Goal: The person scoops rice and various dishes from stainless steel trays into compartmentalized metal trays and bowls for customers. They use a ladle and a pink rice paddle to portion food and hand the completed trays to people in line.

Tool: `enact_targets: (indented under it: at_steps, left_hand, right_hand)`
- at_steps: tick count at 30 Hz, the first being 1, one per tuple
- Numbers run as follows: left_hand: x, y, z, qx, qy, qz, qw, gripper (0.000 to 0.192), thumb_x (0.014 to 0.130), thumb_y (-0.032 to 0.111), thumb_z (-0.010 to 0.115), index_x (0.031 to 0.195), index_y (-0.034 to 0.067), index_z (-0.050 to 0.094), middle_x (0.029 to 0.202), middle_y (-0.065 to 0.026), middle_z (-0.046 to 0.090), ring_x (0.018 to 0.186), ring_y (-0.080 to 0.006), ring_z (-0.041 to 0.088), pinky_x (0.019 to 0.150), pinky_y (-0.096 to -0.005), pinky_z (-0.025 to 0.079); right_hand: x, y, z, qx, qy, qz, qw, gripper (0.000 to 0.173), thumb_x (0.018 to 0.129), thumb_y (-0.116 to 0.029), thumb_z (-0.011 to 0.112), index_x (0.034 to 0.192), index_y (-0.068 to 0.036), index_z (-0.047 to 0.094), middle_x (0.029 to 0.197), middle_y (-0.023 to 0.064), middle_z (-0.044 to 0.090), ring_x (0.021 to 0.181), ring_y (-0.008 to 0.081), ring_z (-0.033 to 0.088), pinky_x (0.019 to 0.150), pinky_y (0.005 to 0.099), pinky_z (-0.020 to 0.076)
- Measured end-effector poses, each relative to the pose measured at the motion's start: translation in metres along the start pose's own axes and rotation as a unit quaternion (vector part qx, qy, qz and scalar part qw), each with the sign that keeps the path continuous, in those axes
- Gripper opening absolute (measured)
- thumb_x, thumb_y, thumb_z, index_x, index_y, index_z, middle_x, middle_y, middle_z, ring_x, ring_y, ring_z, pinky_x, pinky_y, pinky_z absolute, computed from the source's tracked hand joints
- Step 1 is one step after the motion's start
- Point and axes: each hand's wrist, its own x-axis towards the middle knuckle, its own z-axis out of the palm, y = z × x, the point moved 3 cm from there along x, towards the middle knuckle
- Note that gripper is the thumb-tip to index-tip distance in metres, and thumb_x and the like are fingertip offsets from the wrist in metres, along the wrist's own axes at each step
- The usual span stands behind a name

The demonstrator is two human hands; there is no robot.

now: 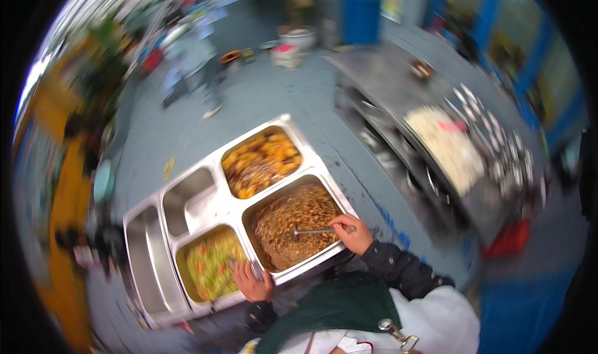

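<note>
My right hand grips the handle of a metal serving spoon, whose end lies in a deep steel pan of brown minced food. My left hand is at the near rim of a pan of chopped green vegetables with orange bits; its fingers are around a metal utensil handle. Beyond the brown food, a pan holds yellow-orange chunks in sauce. Two bare steel compartments are at the left of the same serving counter.
A steel table at the right bears a mound of white food, a small bowl and several metal utensils. A person stands beyond the counter. White buckets are by the far wall; a teal basin is at left.
</note>
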Motion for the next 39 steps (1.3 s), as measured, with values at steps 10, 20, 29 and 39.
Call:
enact_targets:
  at_steps: [10,20,29,39]
  left_hand:
    - [0.016,0.035,-0.003,-0.131,-0.004,-0.106,0.986,0.017,0.096,0.015,0.059,0.101,-0.002,0.057,0.087,-0.0094,0.059,0.08,-0.019,0.056,0.074,-0.0316,0.045]
    - [0.063,0.379,0.089,-0.258,-0.145,0.086,0.951,0.033,0.101,0.026,0.049,0.079,0.006,0.064,0.048,-0.0035,0.05,0.043,-0.0159,0.052,0.046,-0.0273,0.038]
    - [0.138,0.676,0.247,-0.208,-0.463,0.164,0.846,0.026,0.087,0.0,0.062,0.112,0.006,0.064,0.094,-0.0126,0.067,0.077,-0.0253,0.068,0.065,-0.0317,0.053]
    - [0.191,0.792,0.319,-0.166,-0.464,0.275,0.825,0.029,0.084,0.003,0.065,0.112,0.008,0.064,0.099,-0.012,0.066,0.084,-0.0299,0.066,0.07,-0.0355,0.055]
  right_hand:
    - [-0.026,0.07,-0.075,-0.034,-0.078,0.018,0.996,0.065,0.078,-0.015,0.079,0.136,-0.017,0.051,0.093,0.0026,0.047,0.086,0.0159,0.05,0.078,0.0311,0.0449]
    - [-0.041,0.343,-0.616,-0.19,0.572,0.213,0.769,0.034,0.094,-0.028,0.054,0.073,-0.004,0.065,0.061,0.0111,0.062,0.058,0.0258,0.061,0.056,0.0419,0.0452]
    - [0.002,0.503,-0.932,-0.113,0.536,0.455,0.702,0.033,0.094,-0.03,0.059,0.098,0.001,0.067,0.088,0.0177,0.068,0.075,0.0278,0.069,0.057,0.0407,0.054]
    - [0.009,0.51,-0.987,-0.134,0.411,0.537,0.724,0.045,0.081,-0.038,0.074,0.085,0.006,0.065,0.065,0.0155,0.064,0.051,0.0263,0.065,0.045,0.0365,0.0535]
